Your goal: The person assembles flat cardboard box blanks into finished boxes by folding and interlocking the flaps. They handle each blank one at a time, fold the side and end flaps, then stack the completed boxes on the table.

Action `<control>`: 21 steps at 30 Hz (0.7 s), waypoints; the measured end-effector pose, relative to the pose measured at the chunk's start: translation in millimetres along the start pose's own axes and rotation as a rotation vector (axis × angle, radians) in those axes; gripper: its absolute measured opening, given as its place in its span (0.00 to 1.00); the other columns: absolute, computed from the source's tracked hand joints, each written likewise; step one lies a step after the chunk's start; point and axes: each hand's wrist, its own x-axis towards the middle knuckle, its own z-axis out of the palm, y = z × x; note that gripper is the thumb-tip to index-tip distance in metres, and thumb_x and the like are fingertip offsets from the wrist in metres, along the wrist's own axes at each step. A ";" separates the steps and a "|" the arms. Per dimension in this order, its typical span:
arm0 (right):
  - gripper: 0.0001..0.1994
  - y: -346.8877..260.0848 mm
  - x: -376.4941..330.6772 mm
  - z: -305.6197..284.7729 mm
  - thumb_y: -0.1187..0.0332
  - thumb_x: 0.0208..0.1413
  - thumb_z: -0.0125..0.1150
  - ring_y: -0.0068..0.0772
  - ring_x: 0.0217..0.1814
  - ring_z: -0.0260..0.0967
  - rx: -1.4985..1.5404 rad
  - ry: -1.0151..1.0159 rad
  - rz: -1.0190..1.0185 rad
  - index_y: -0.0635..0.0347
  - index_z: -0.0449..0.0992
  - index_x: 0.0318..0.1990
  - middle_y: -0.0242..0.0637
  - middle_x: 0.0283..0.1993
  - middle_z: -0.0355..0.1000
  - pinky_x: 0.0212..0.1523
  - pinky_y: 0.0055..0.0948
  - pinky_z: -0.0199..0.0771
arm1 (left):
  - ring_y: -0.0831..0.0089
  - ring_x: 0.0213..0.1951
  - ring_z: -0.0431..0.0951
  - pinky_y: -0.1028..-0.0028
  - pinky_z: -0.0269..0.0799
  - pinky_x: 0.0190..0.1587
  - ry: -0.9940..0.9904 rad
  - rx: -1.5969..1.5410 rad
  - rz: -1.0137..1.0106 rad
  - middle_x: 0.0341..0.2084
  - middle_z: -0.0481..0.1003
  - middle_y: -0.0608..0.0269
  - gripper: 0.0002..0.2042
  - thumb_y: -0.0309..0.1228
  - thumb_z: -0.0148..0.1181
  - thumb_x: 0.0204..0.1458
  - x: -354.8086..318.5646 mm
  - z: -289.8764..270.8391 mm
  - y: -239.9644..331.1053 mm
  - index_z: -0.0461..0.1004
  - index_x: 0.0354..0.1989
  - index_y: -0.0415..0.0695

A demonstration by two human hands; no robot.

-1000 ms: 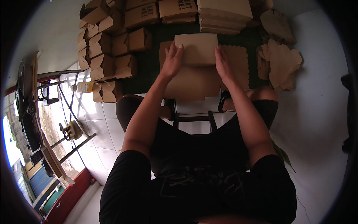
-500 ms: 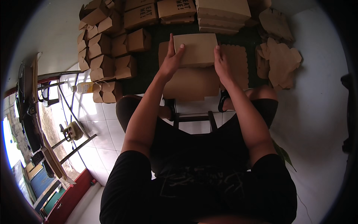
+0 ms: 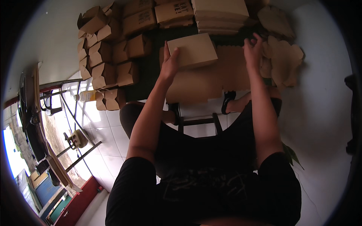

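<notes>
The left hand point(image 3: 170, 64) grips the left edge of a folded box point(image 3: 193, 50) just above frame centre, fingers up along its side and thumb under it, so the box sits to the right of that hand and tilts a little, its long axis running roughly left to right across the picture. The right hand point(image 3: 253, 49) is off the box, well to its right in the upper right of the frame, its fingers bent and partly curled at the edge of a pile of flat blanks point(image 3: 281, 60); whether it pinches one of them I cannot tell. Under both hands lies a sheet of cardboard point(image 3: 203, 83) on the dark worktop point(image 3: 149, 75). Finished boxes point(image 3: 113, 71) stand stacked in the upper left, and a stack of flat boxes point(image 3: 220, 15) lies directly above the held box, near its far edge. The left hand is plainly the nearer to the box, the right hand to the blanks.
</notes>
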 end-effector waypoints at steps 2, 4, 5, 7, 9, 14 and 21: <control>0.33 10.5 38.8 -3.7 0.65 0.70 0.67 0.54 0.64 0.80 -0.154 0.055 -0.156 0.59 0.66 0.79 0.57 0.69 0.76 0.61 0.47 0.83 | 0.57 0.79 0.65 0.65 0.58 0.79 -0.006 -0.027 -0.076 0.82 0.62 0.46 0.44 0.52 0.52 0.77 0.9 -1.7 -1.7 0.34 0.91 0.54; 0.34 20.8 74.5 9.0 0.65 0.67 0.69 0.62 0.66 0.77 -0.367 0.104 -0.308 0.52 0.68 0.79 0.59 0.68 0.76 0.66 0.52 0.80 | 0.57 0.77 0.67 0.65 0.61 0.77 -0.026 -0.055 -0.091 0.81 0.63 0.47 0.44 0.53 0.52 0.77 4.1 -1.5 -4.2 0.35 0.91 0.54; 0.34 26.4 89.3 15.3 0.65 0.65 0.70 0.66 0.67 0.76 -0.480 0.112 -0.353 0.49 0.69 0.79 0.60 0.67 0.77 0.68 0.55 0.78 | 0.57 0.77 0.67 0.65 0.62 0.76 -0.042 -0.072 -0.068 0.80 0.64 0.48 0.44 0.54 0.52 0.77 6.1 -0.4 -6.2 0.36 0.91 0.55; 0.33 36.7 111.9 23.6 0.64 0.65 0.71 0.71 0.69 0.72 -0.484 0.138 -0.503 0.44 0.72 0.78 0.60 0.67 0.77 0.71 0.58 0.74 | 0.58 0.76 0.68 0.65 0.64 0.74 -0.056 -0.085 -0.064 0.80 0.64 0.50 0.43 0.54 0.52 0.76 11.1 1.1 -10.3 0.38 0.91 0.55; 0.28 42.9 126.8 23.3 0.63 0.66 0.71 0.73 0.68 0.73 -0.376 0.072 -0.466 0.44 0.76 0.73 0.60 0.64 0.79 0.70 0.59 0.75 | 0.58 0.76 0.68 0.65 0.65 0.74 -0.051 -0.071 -0.128 0.80 0.64 0.51 0.43 0.55 0.52 0.76 15.6 -0.2 -13.6 0.40 0.91 0.55; 0.18 32.0 136.9 9.2 0.61 0.68 0.71 0.70 0.59 0.80 -0.410 0.119 -0.353 0.52 0.84 0.61 0.59 0.51 0.84 0.58 0.58 0.82 | 0.58 0.77 0.66 0.62 0.62 0.77 -0.058 -0.108 -0.106 0.80 0.63 0.51 0.41 0.52 0.52 0.76 20.8 -0.3 -18.4 0.43 0.91 0.55; 0.16 -20.8 101.4 -47.0 0.60 0.70 0.72 0.64 0.58 0.81 -0.443 0.229 -0.388 0.51 0.84 0.61 0.56 0.57 0.81 0.58 0.55 0.82 | 0.58 0.78 0.65 0.62 0.62 0.77 -0.054 -0.127 -0.122 0.81 0.62 0.51 0.41 0.51 0.52 0.76 22.0 -0.7 -21.3 0.42 0.91 0.55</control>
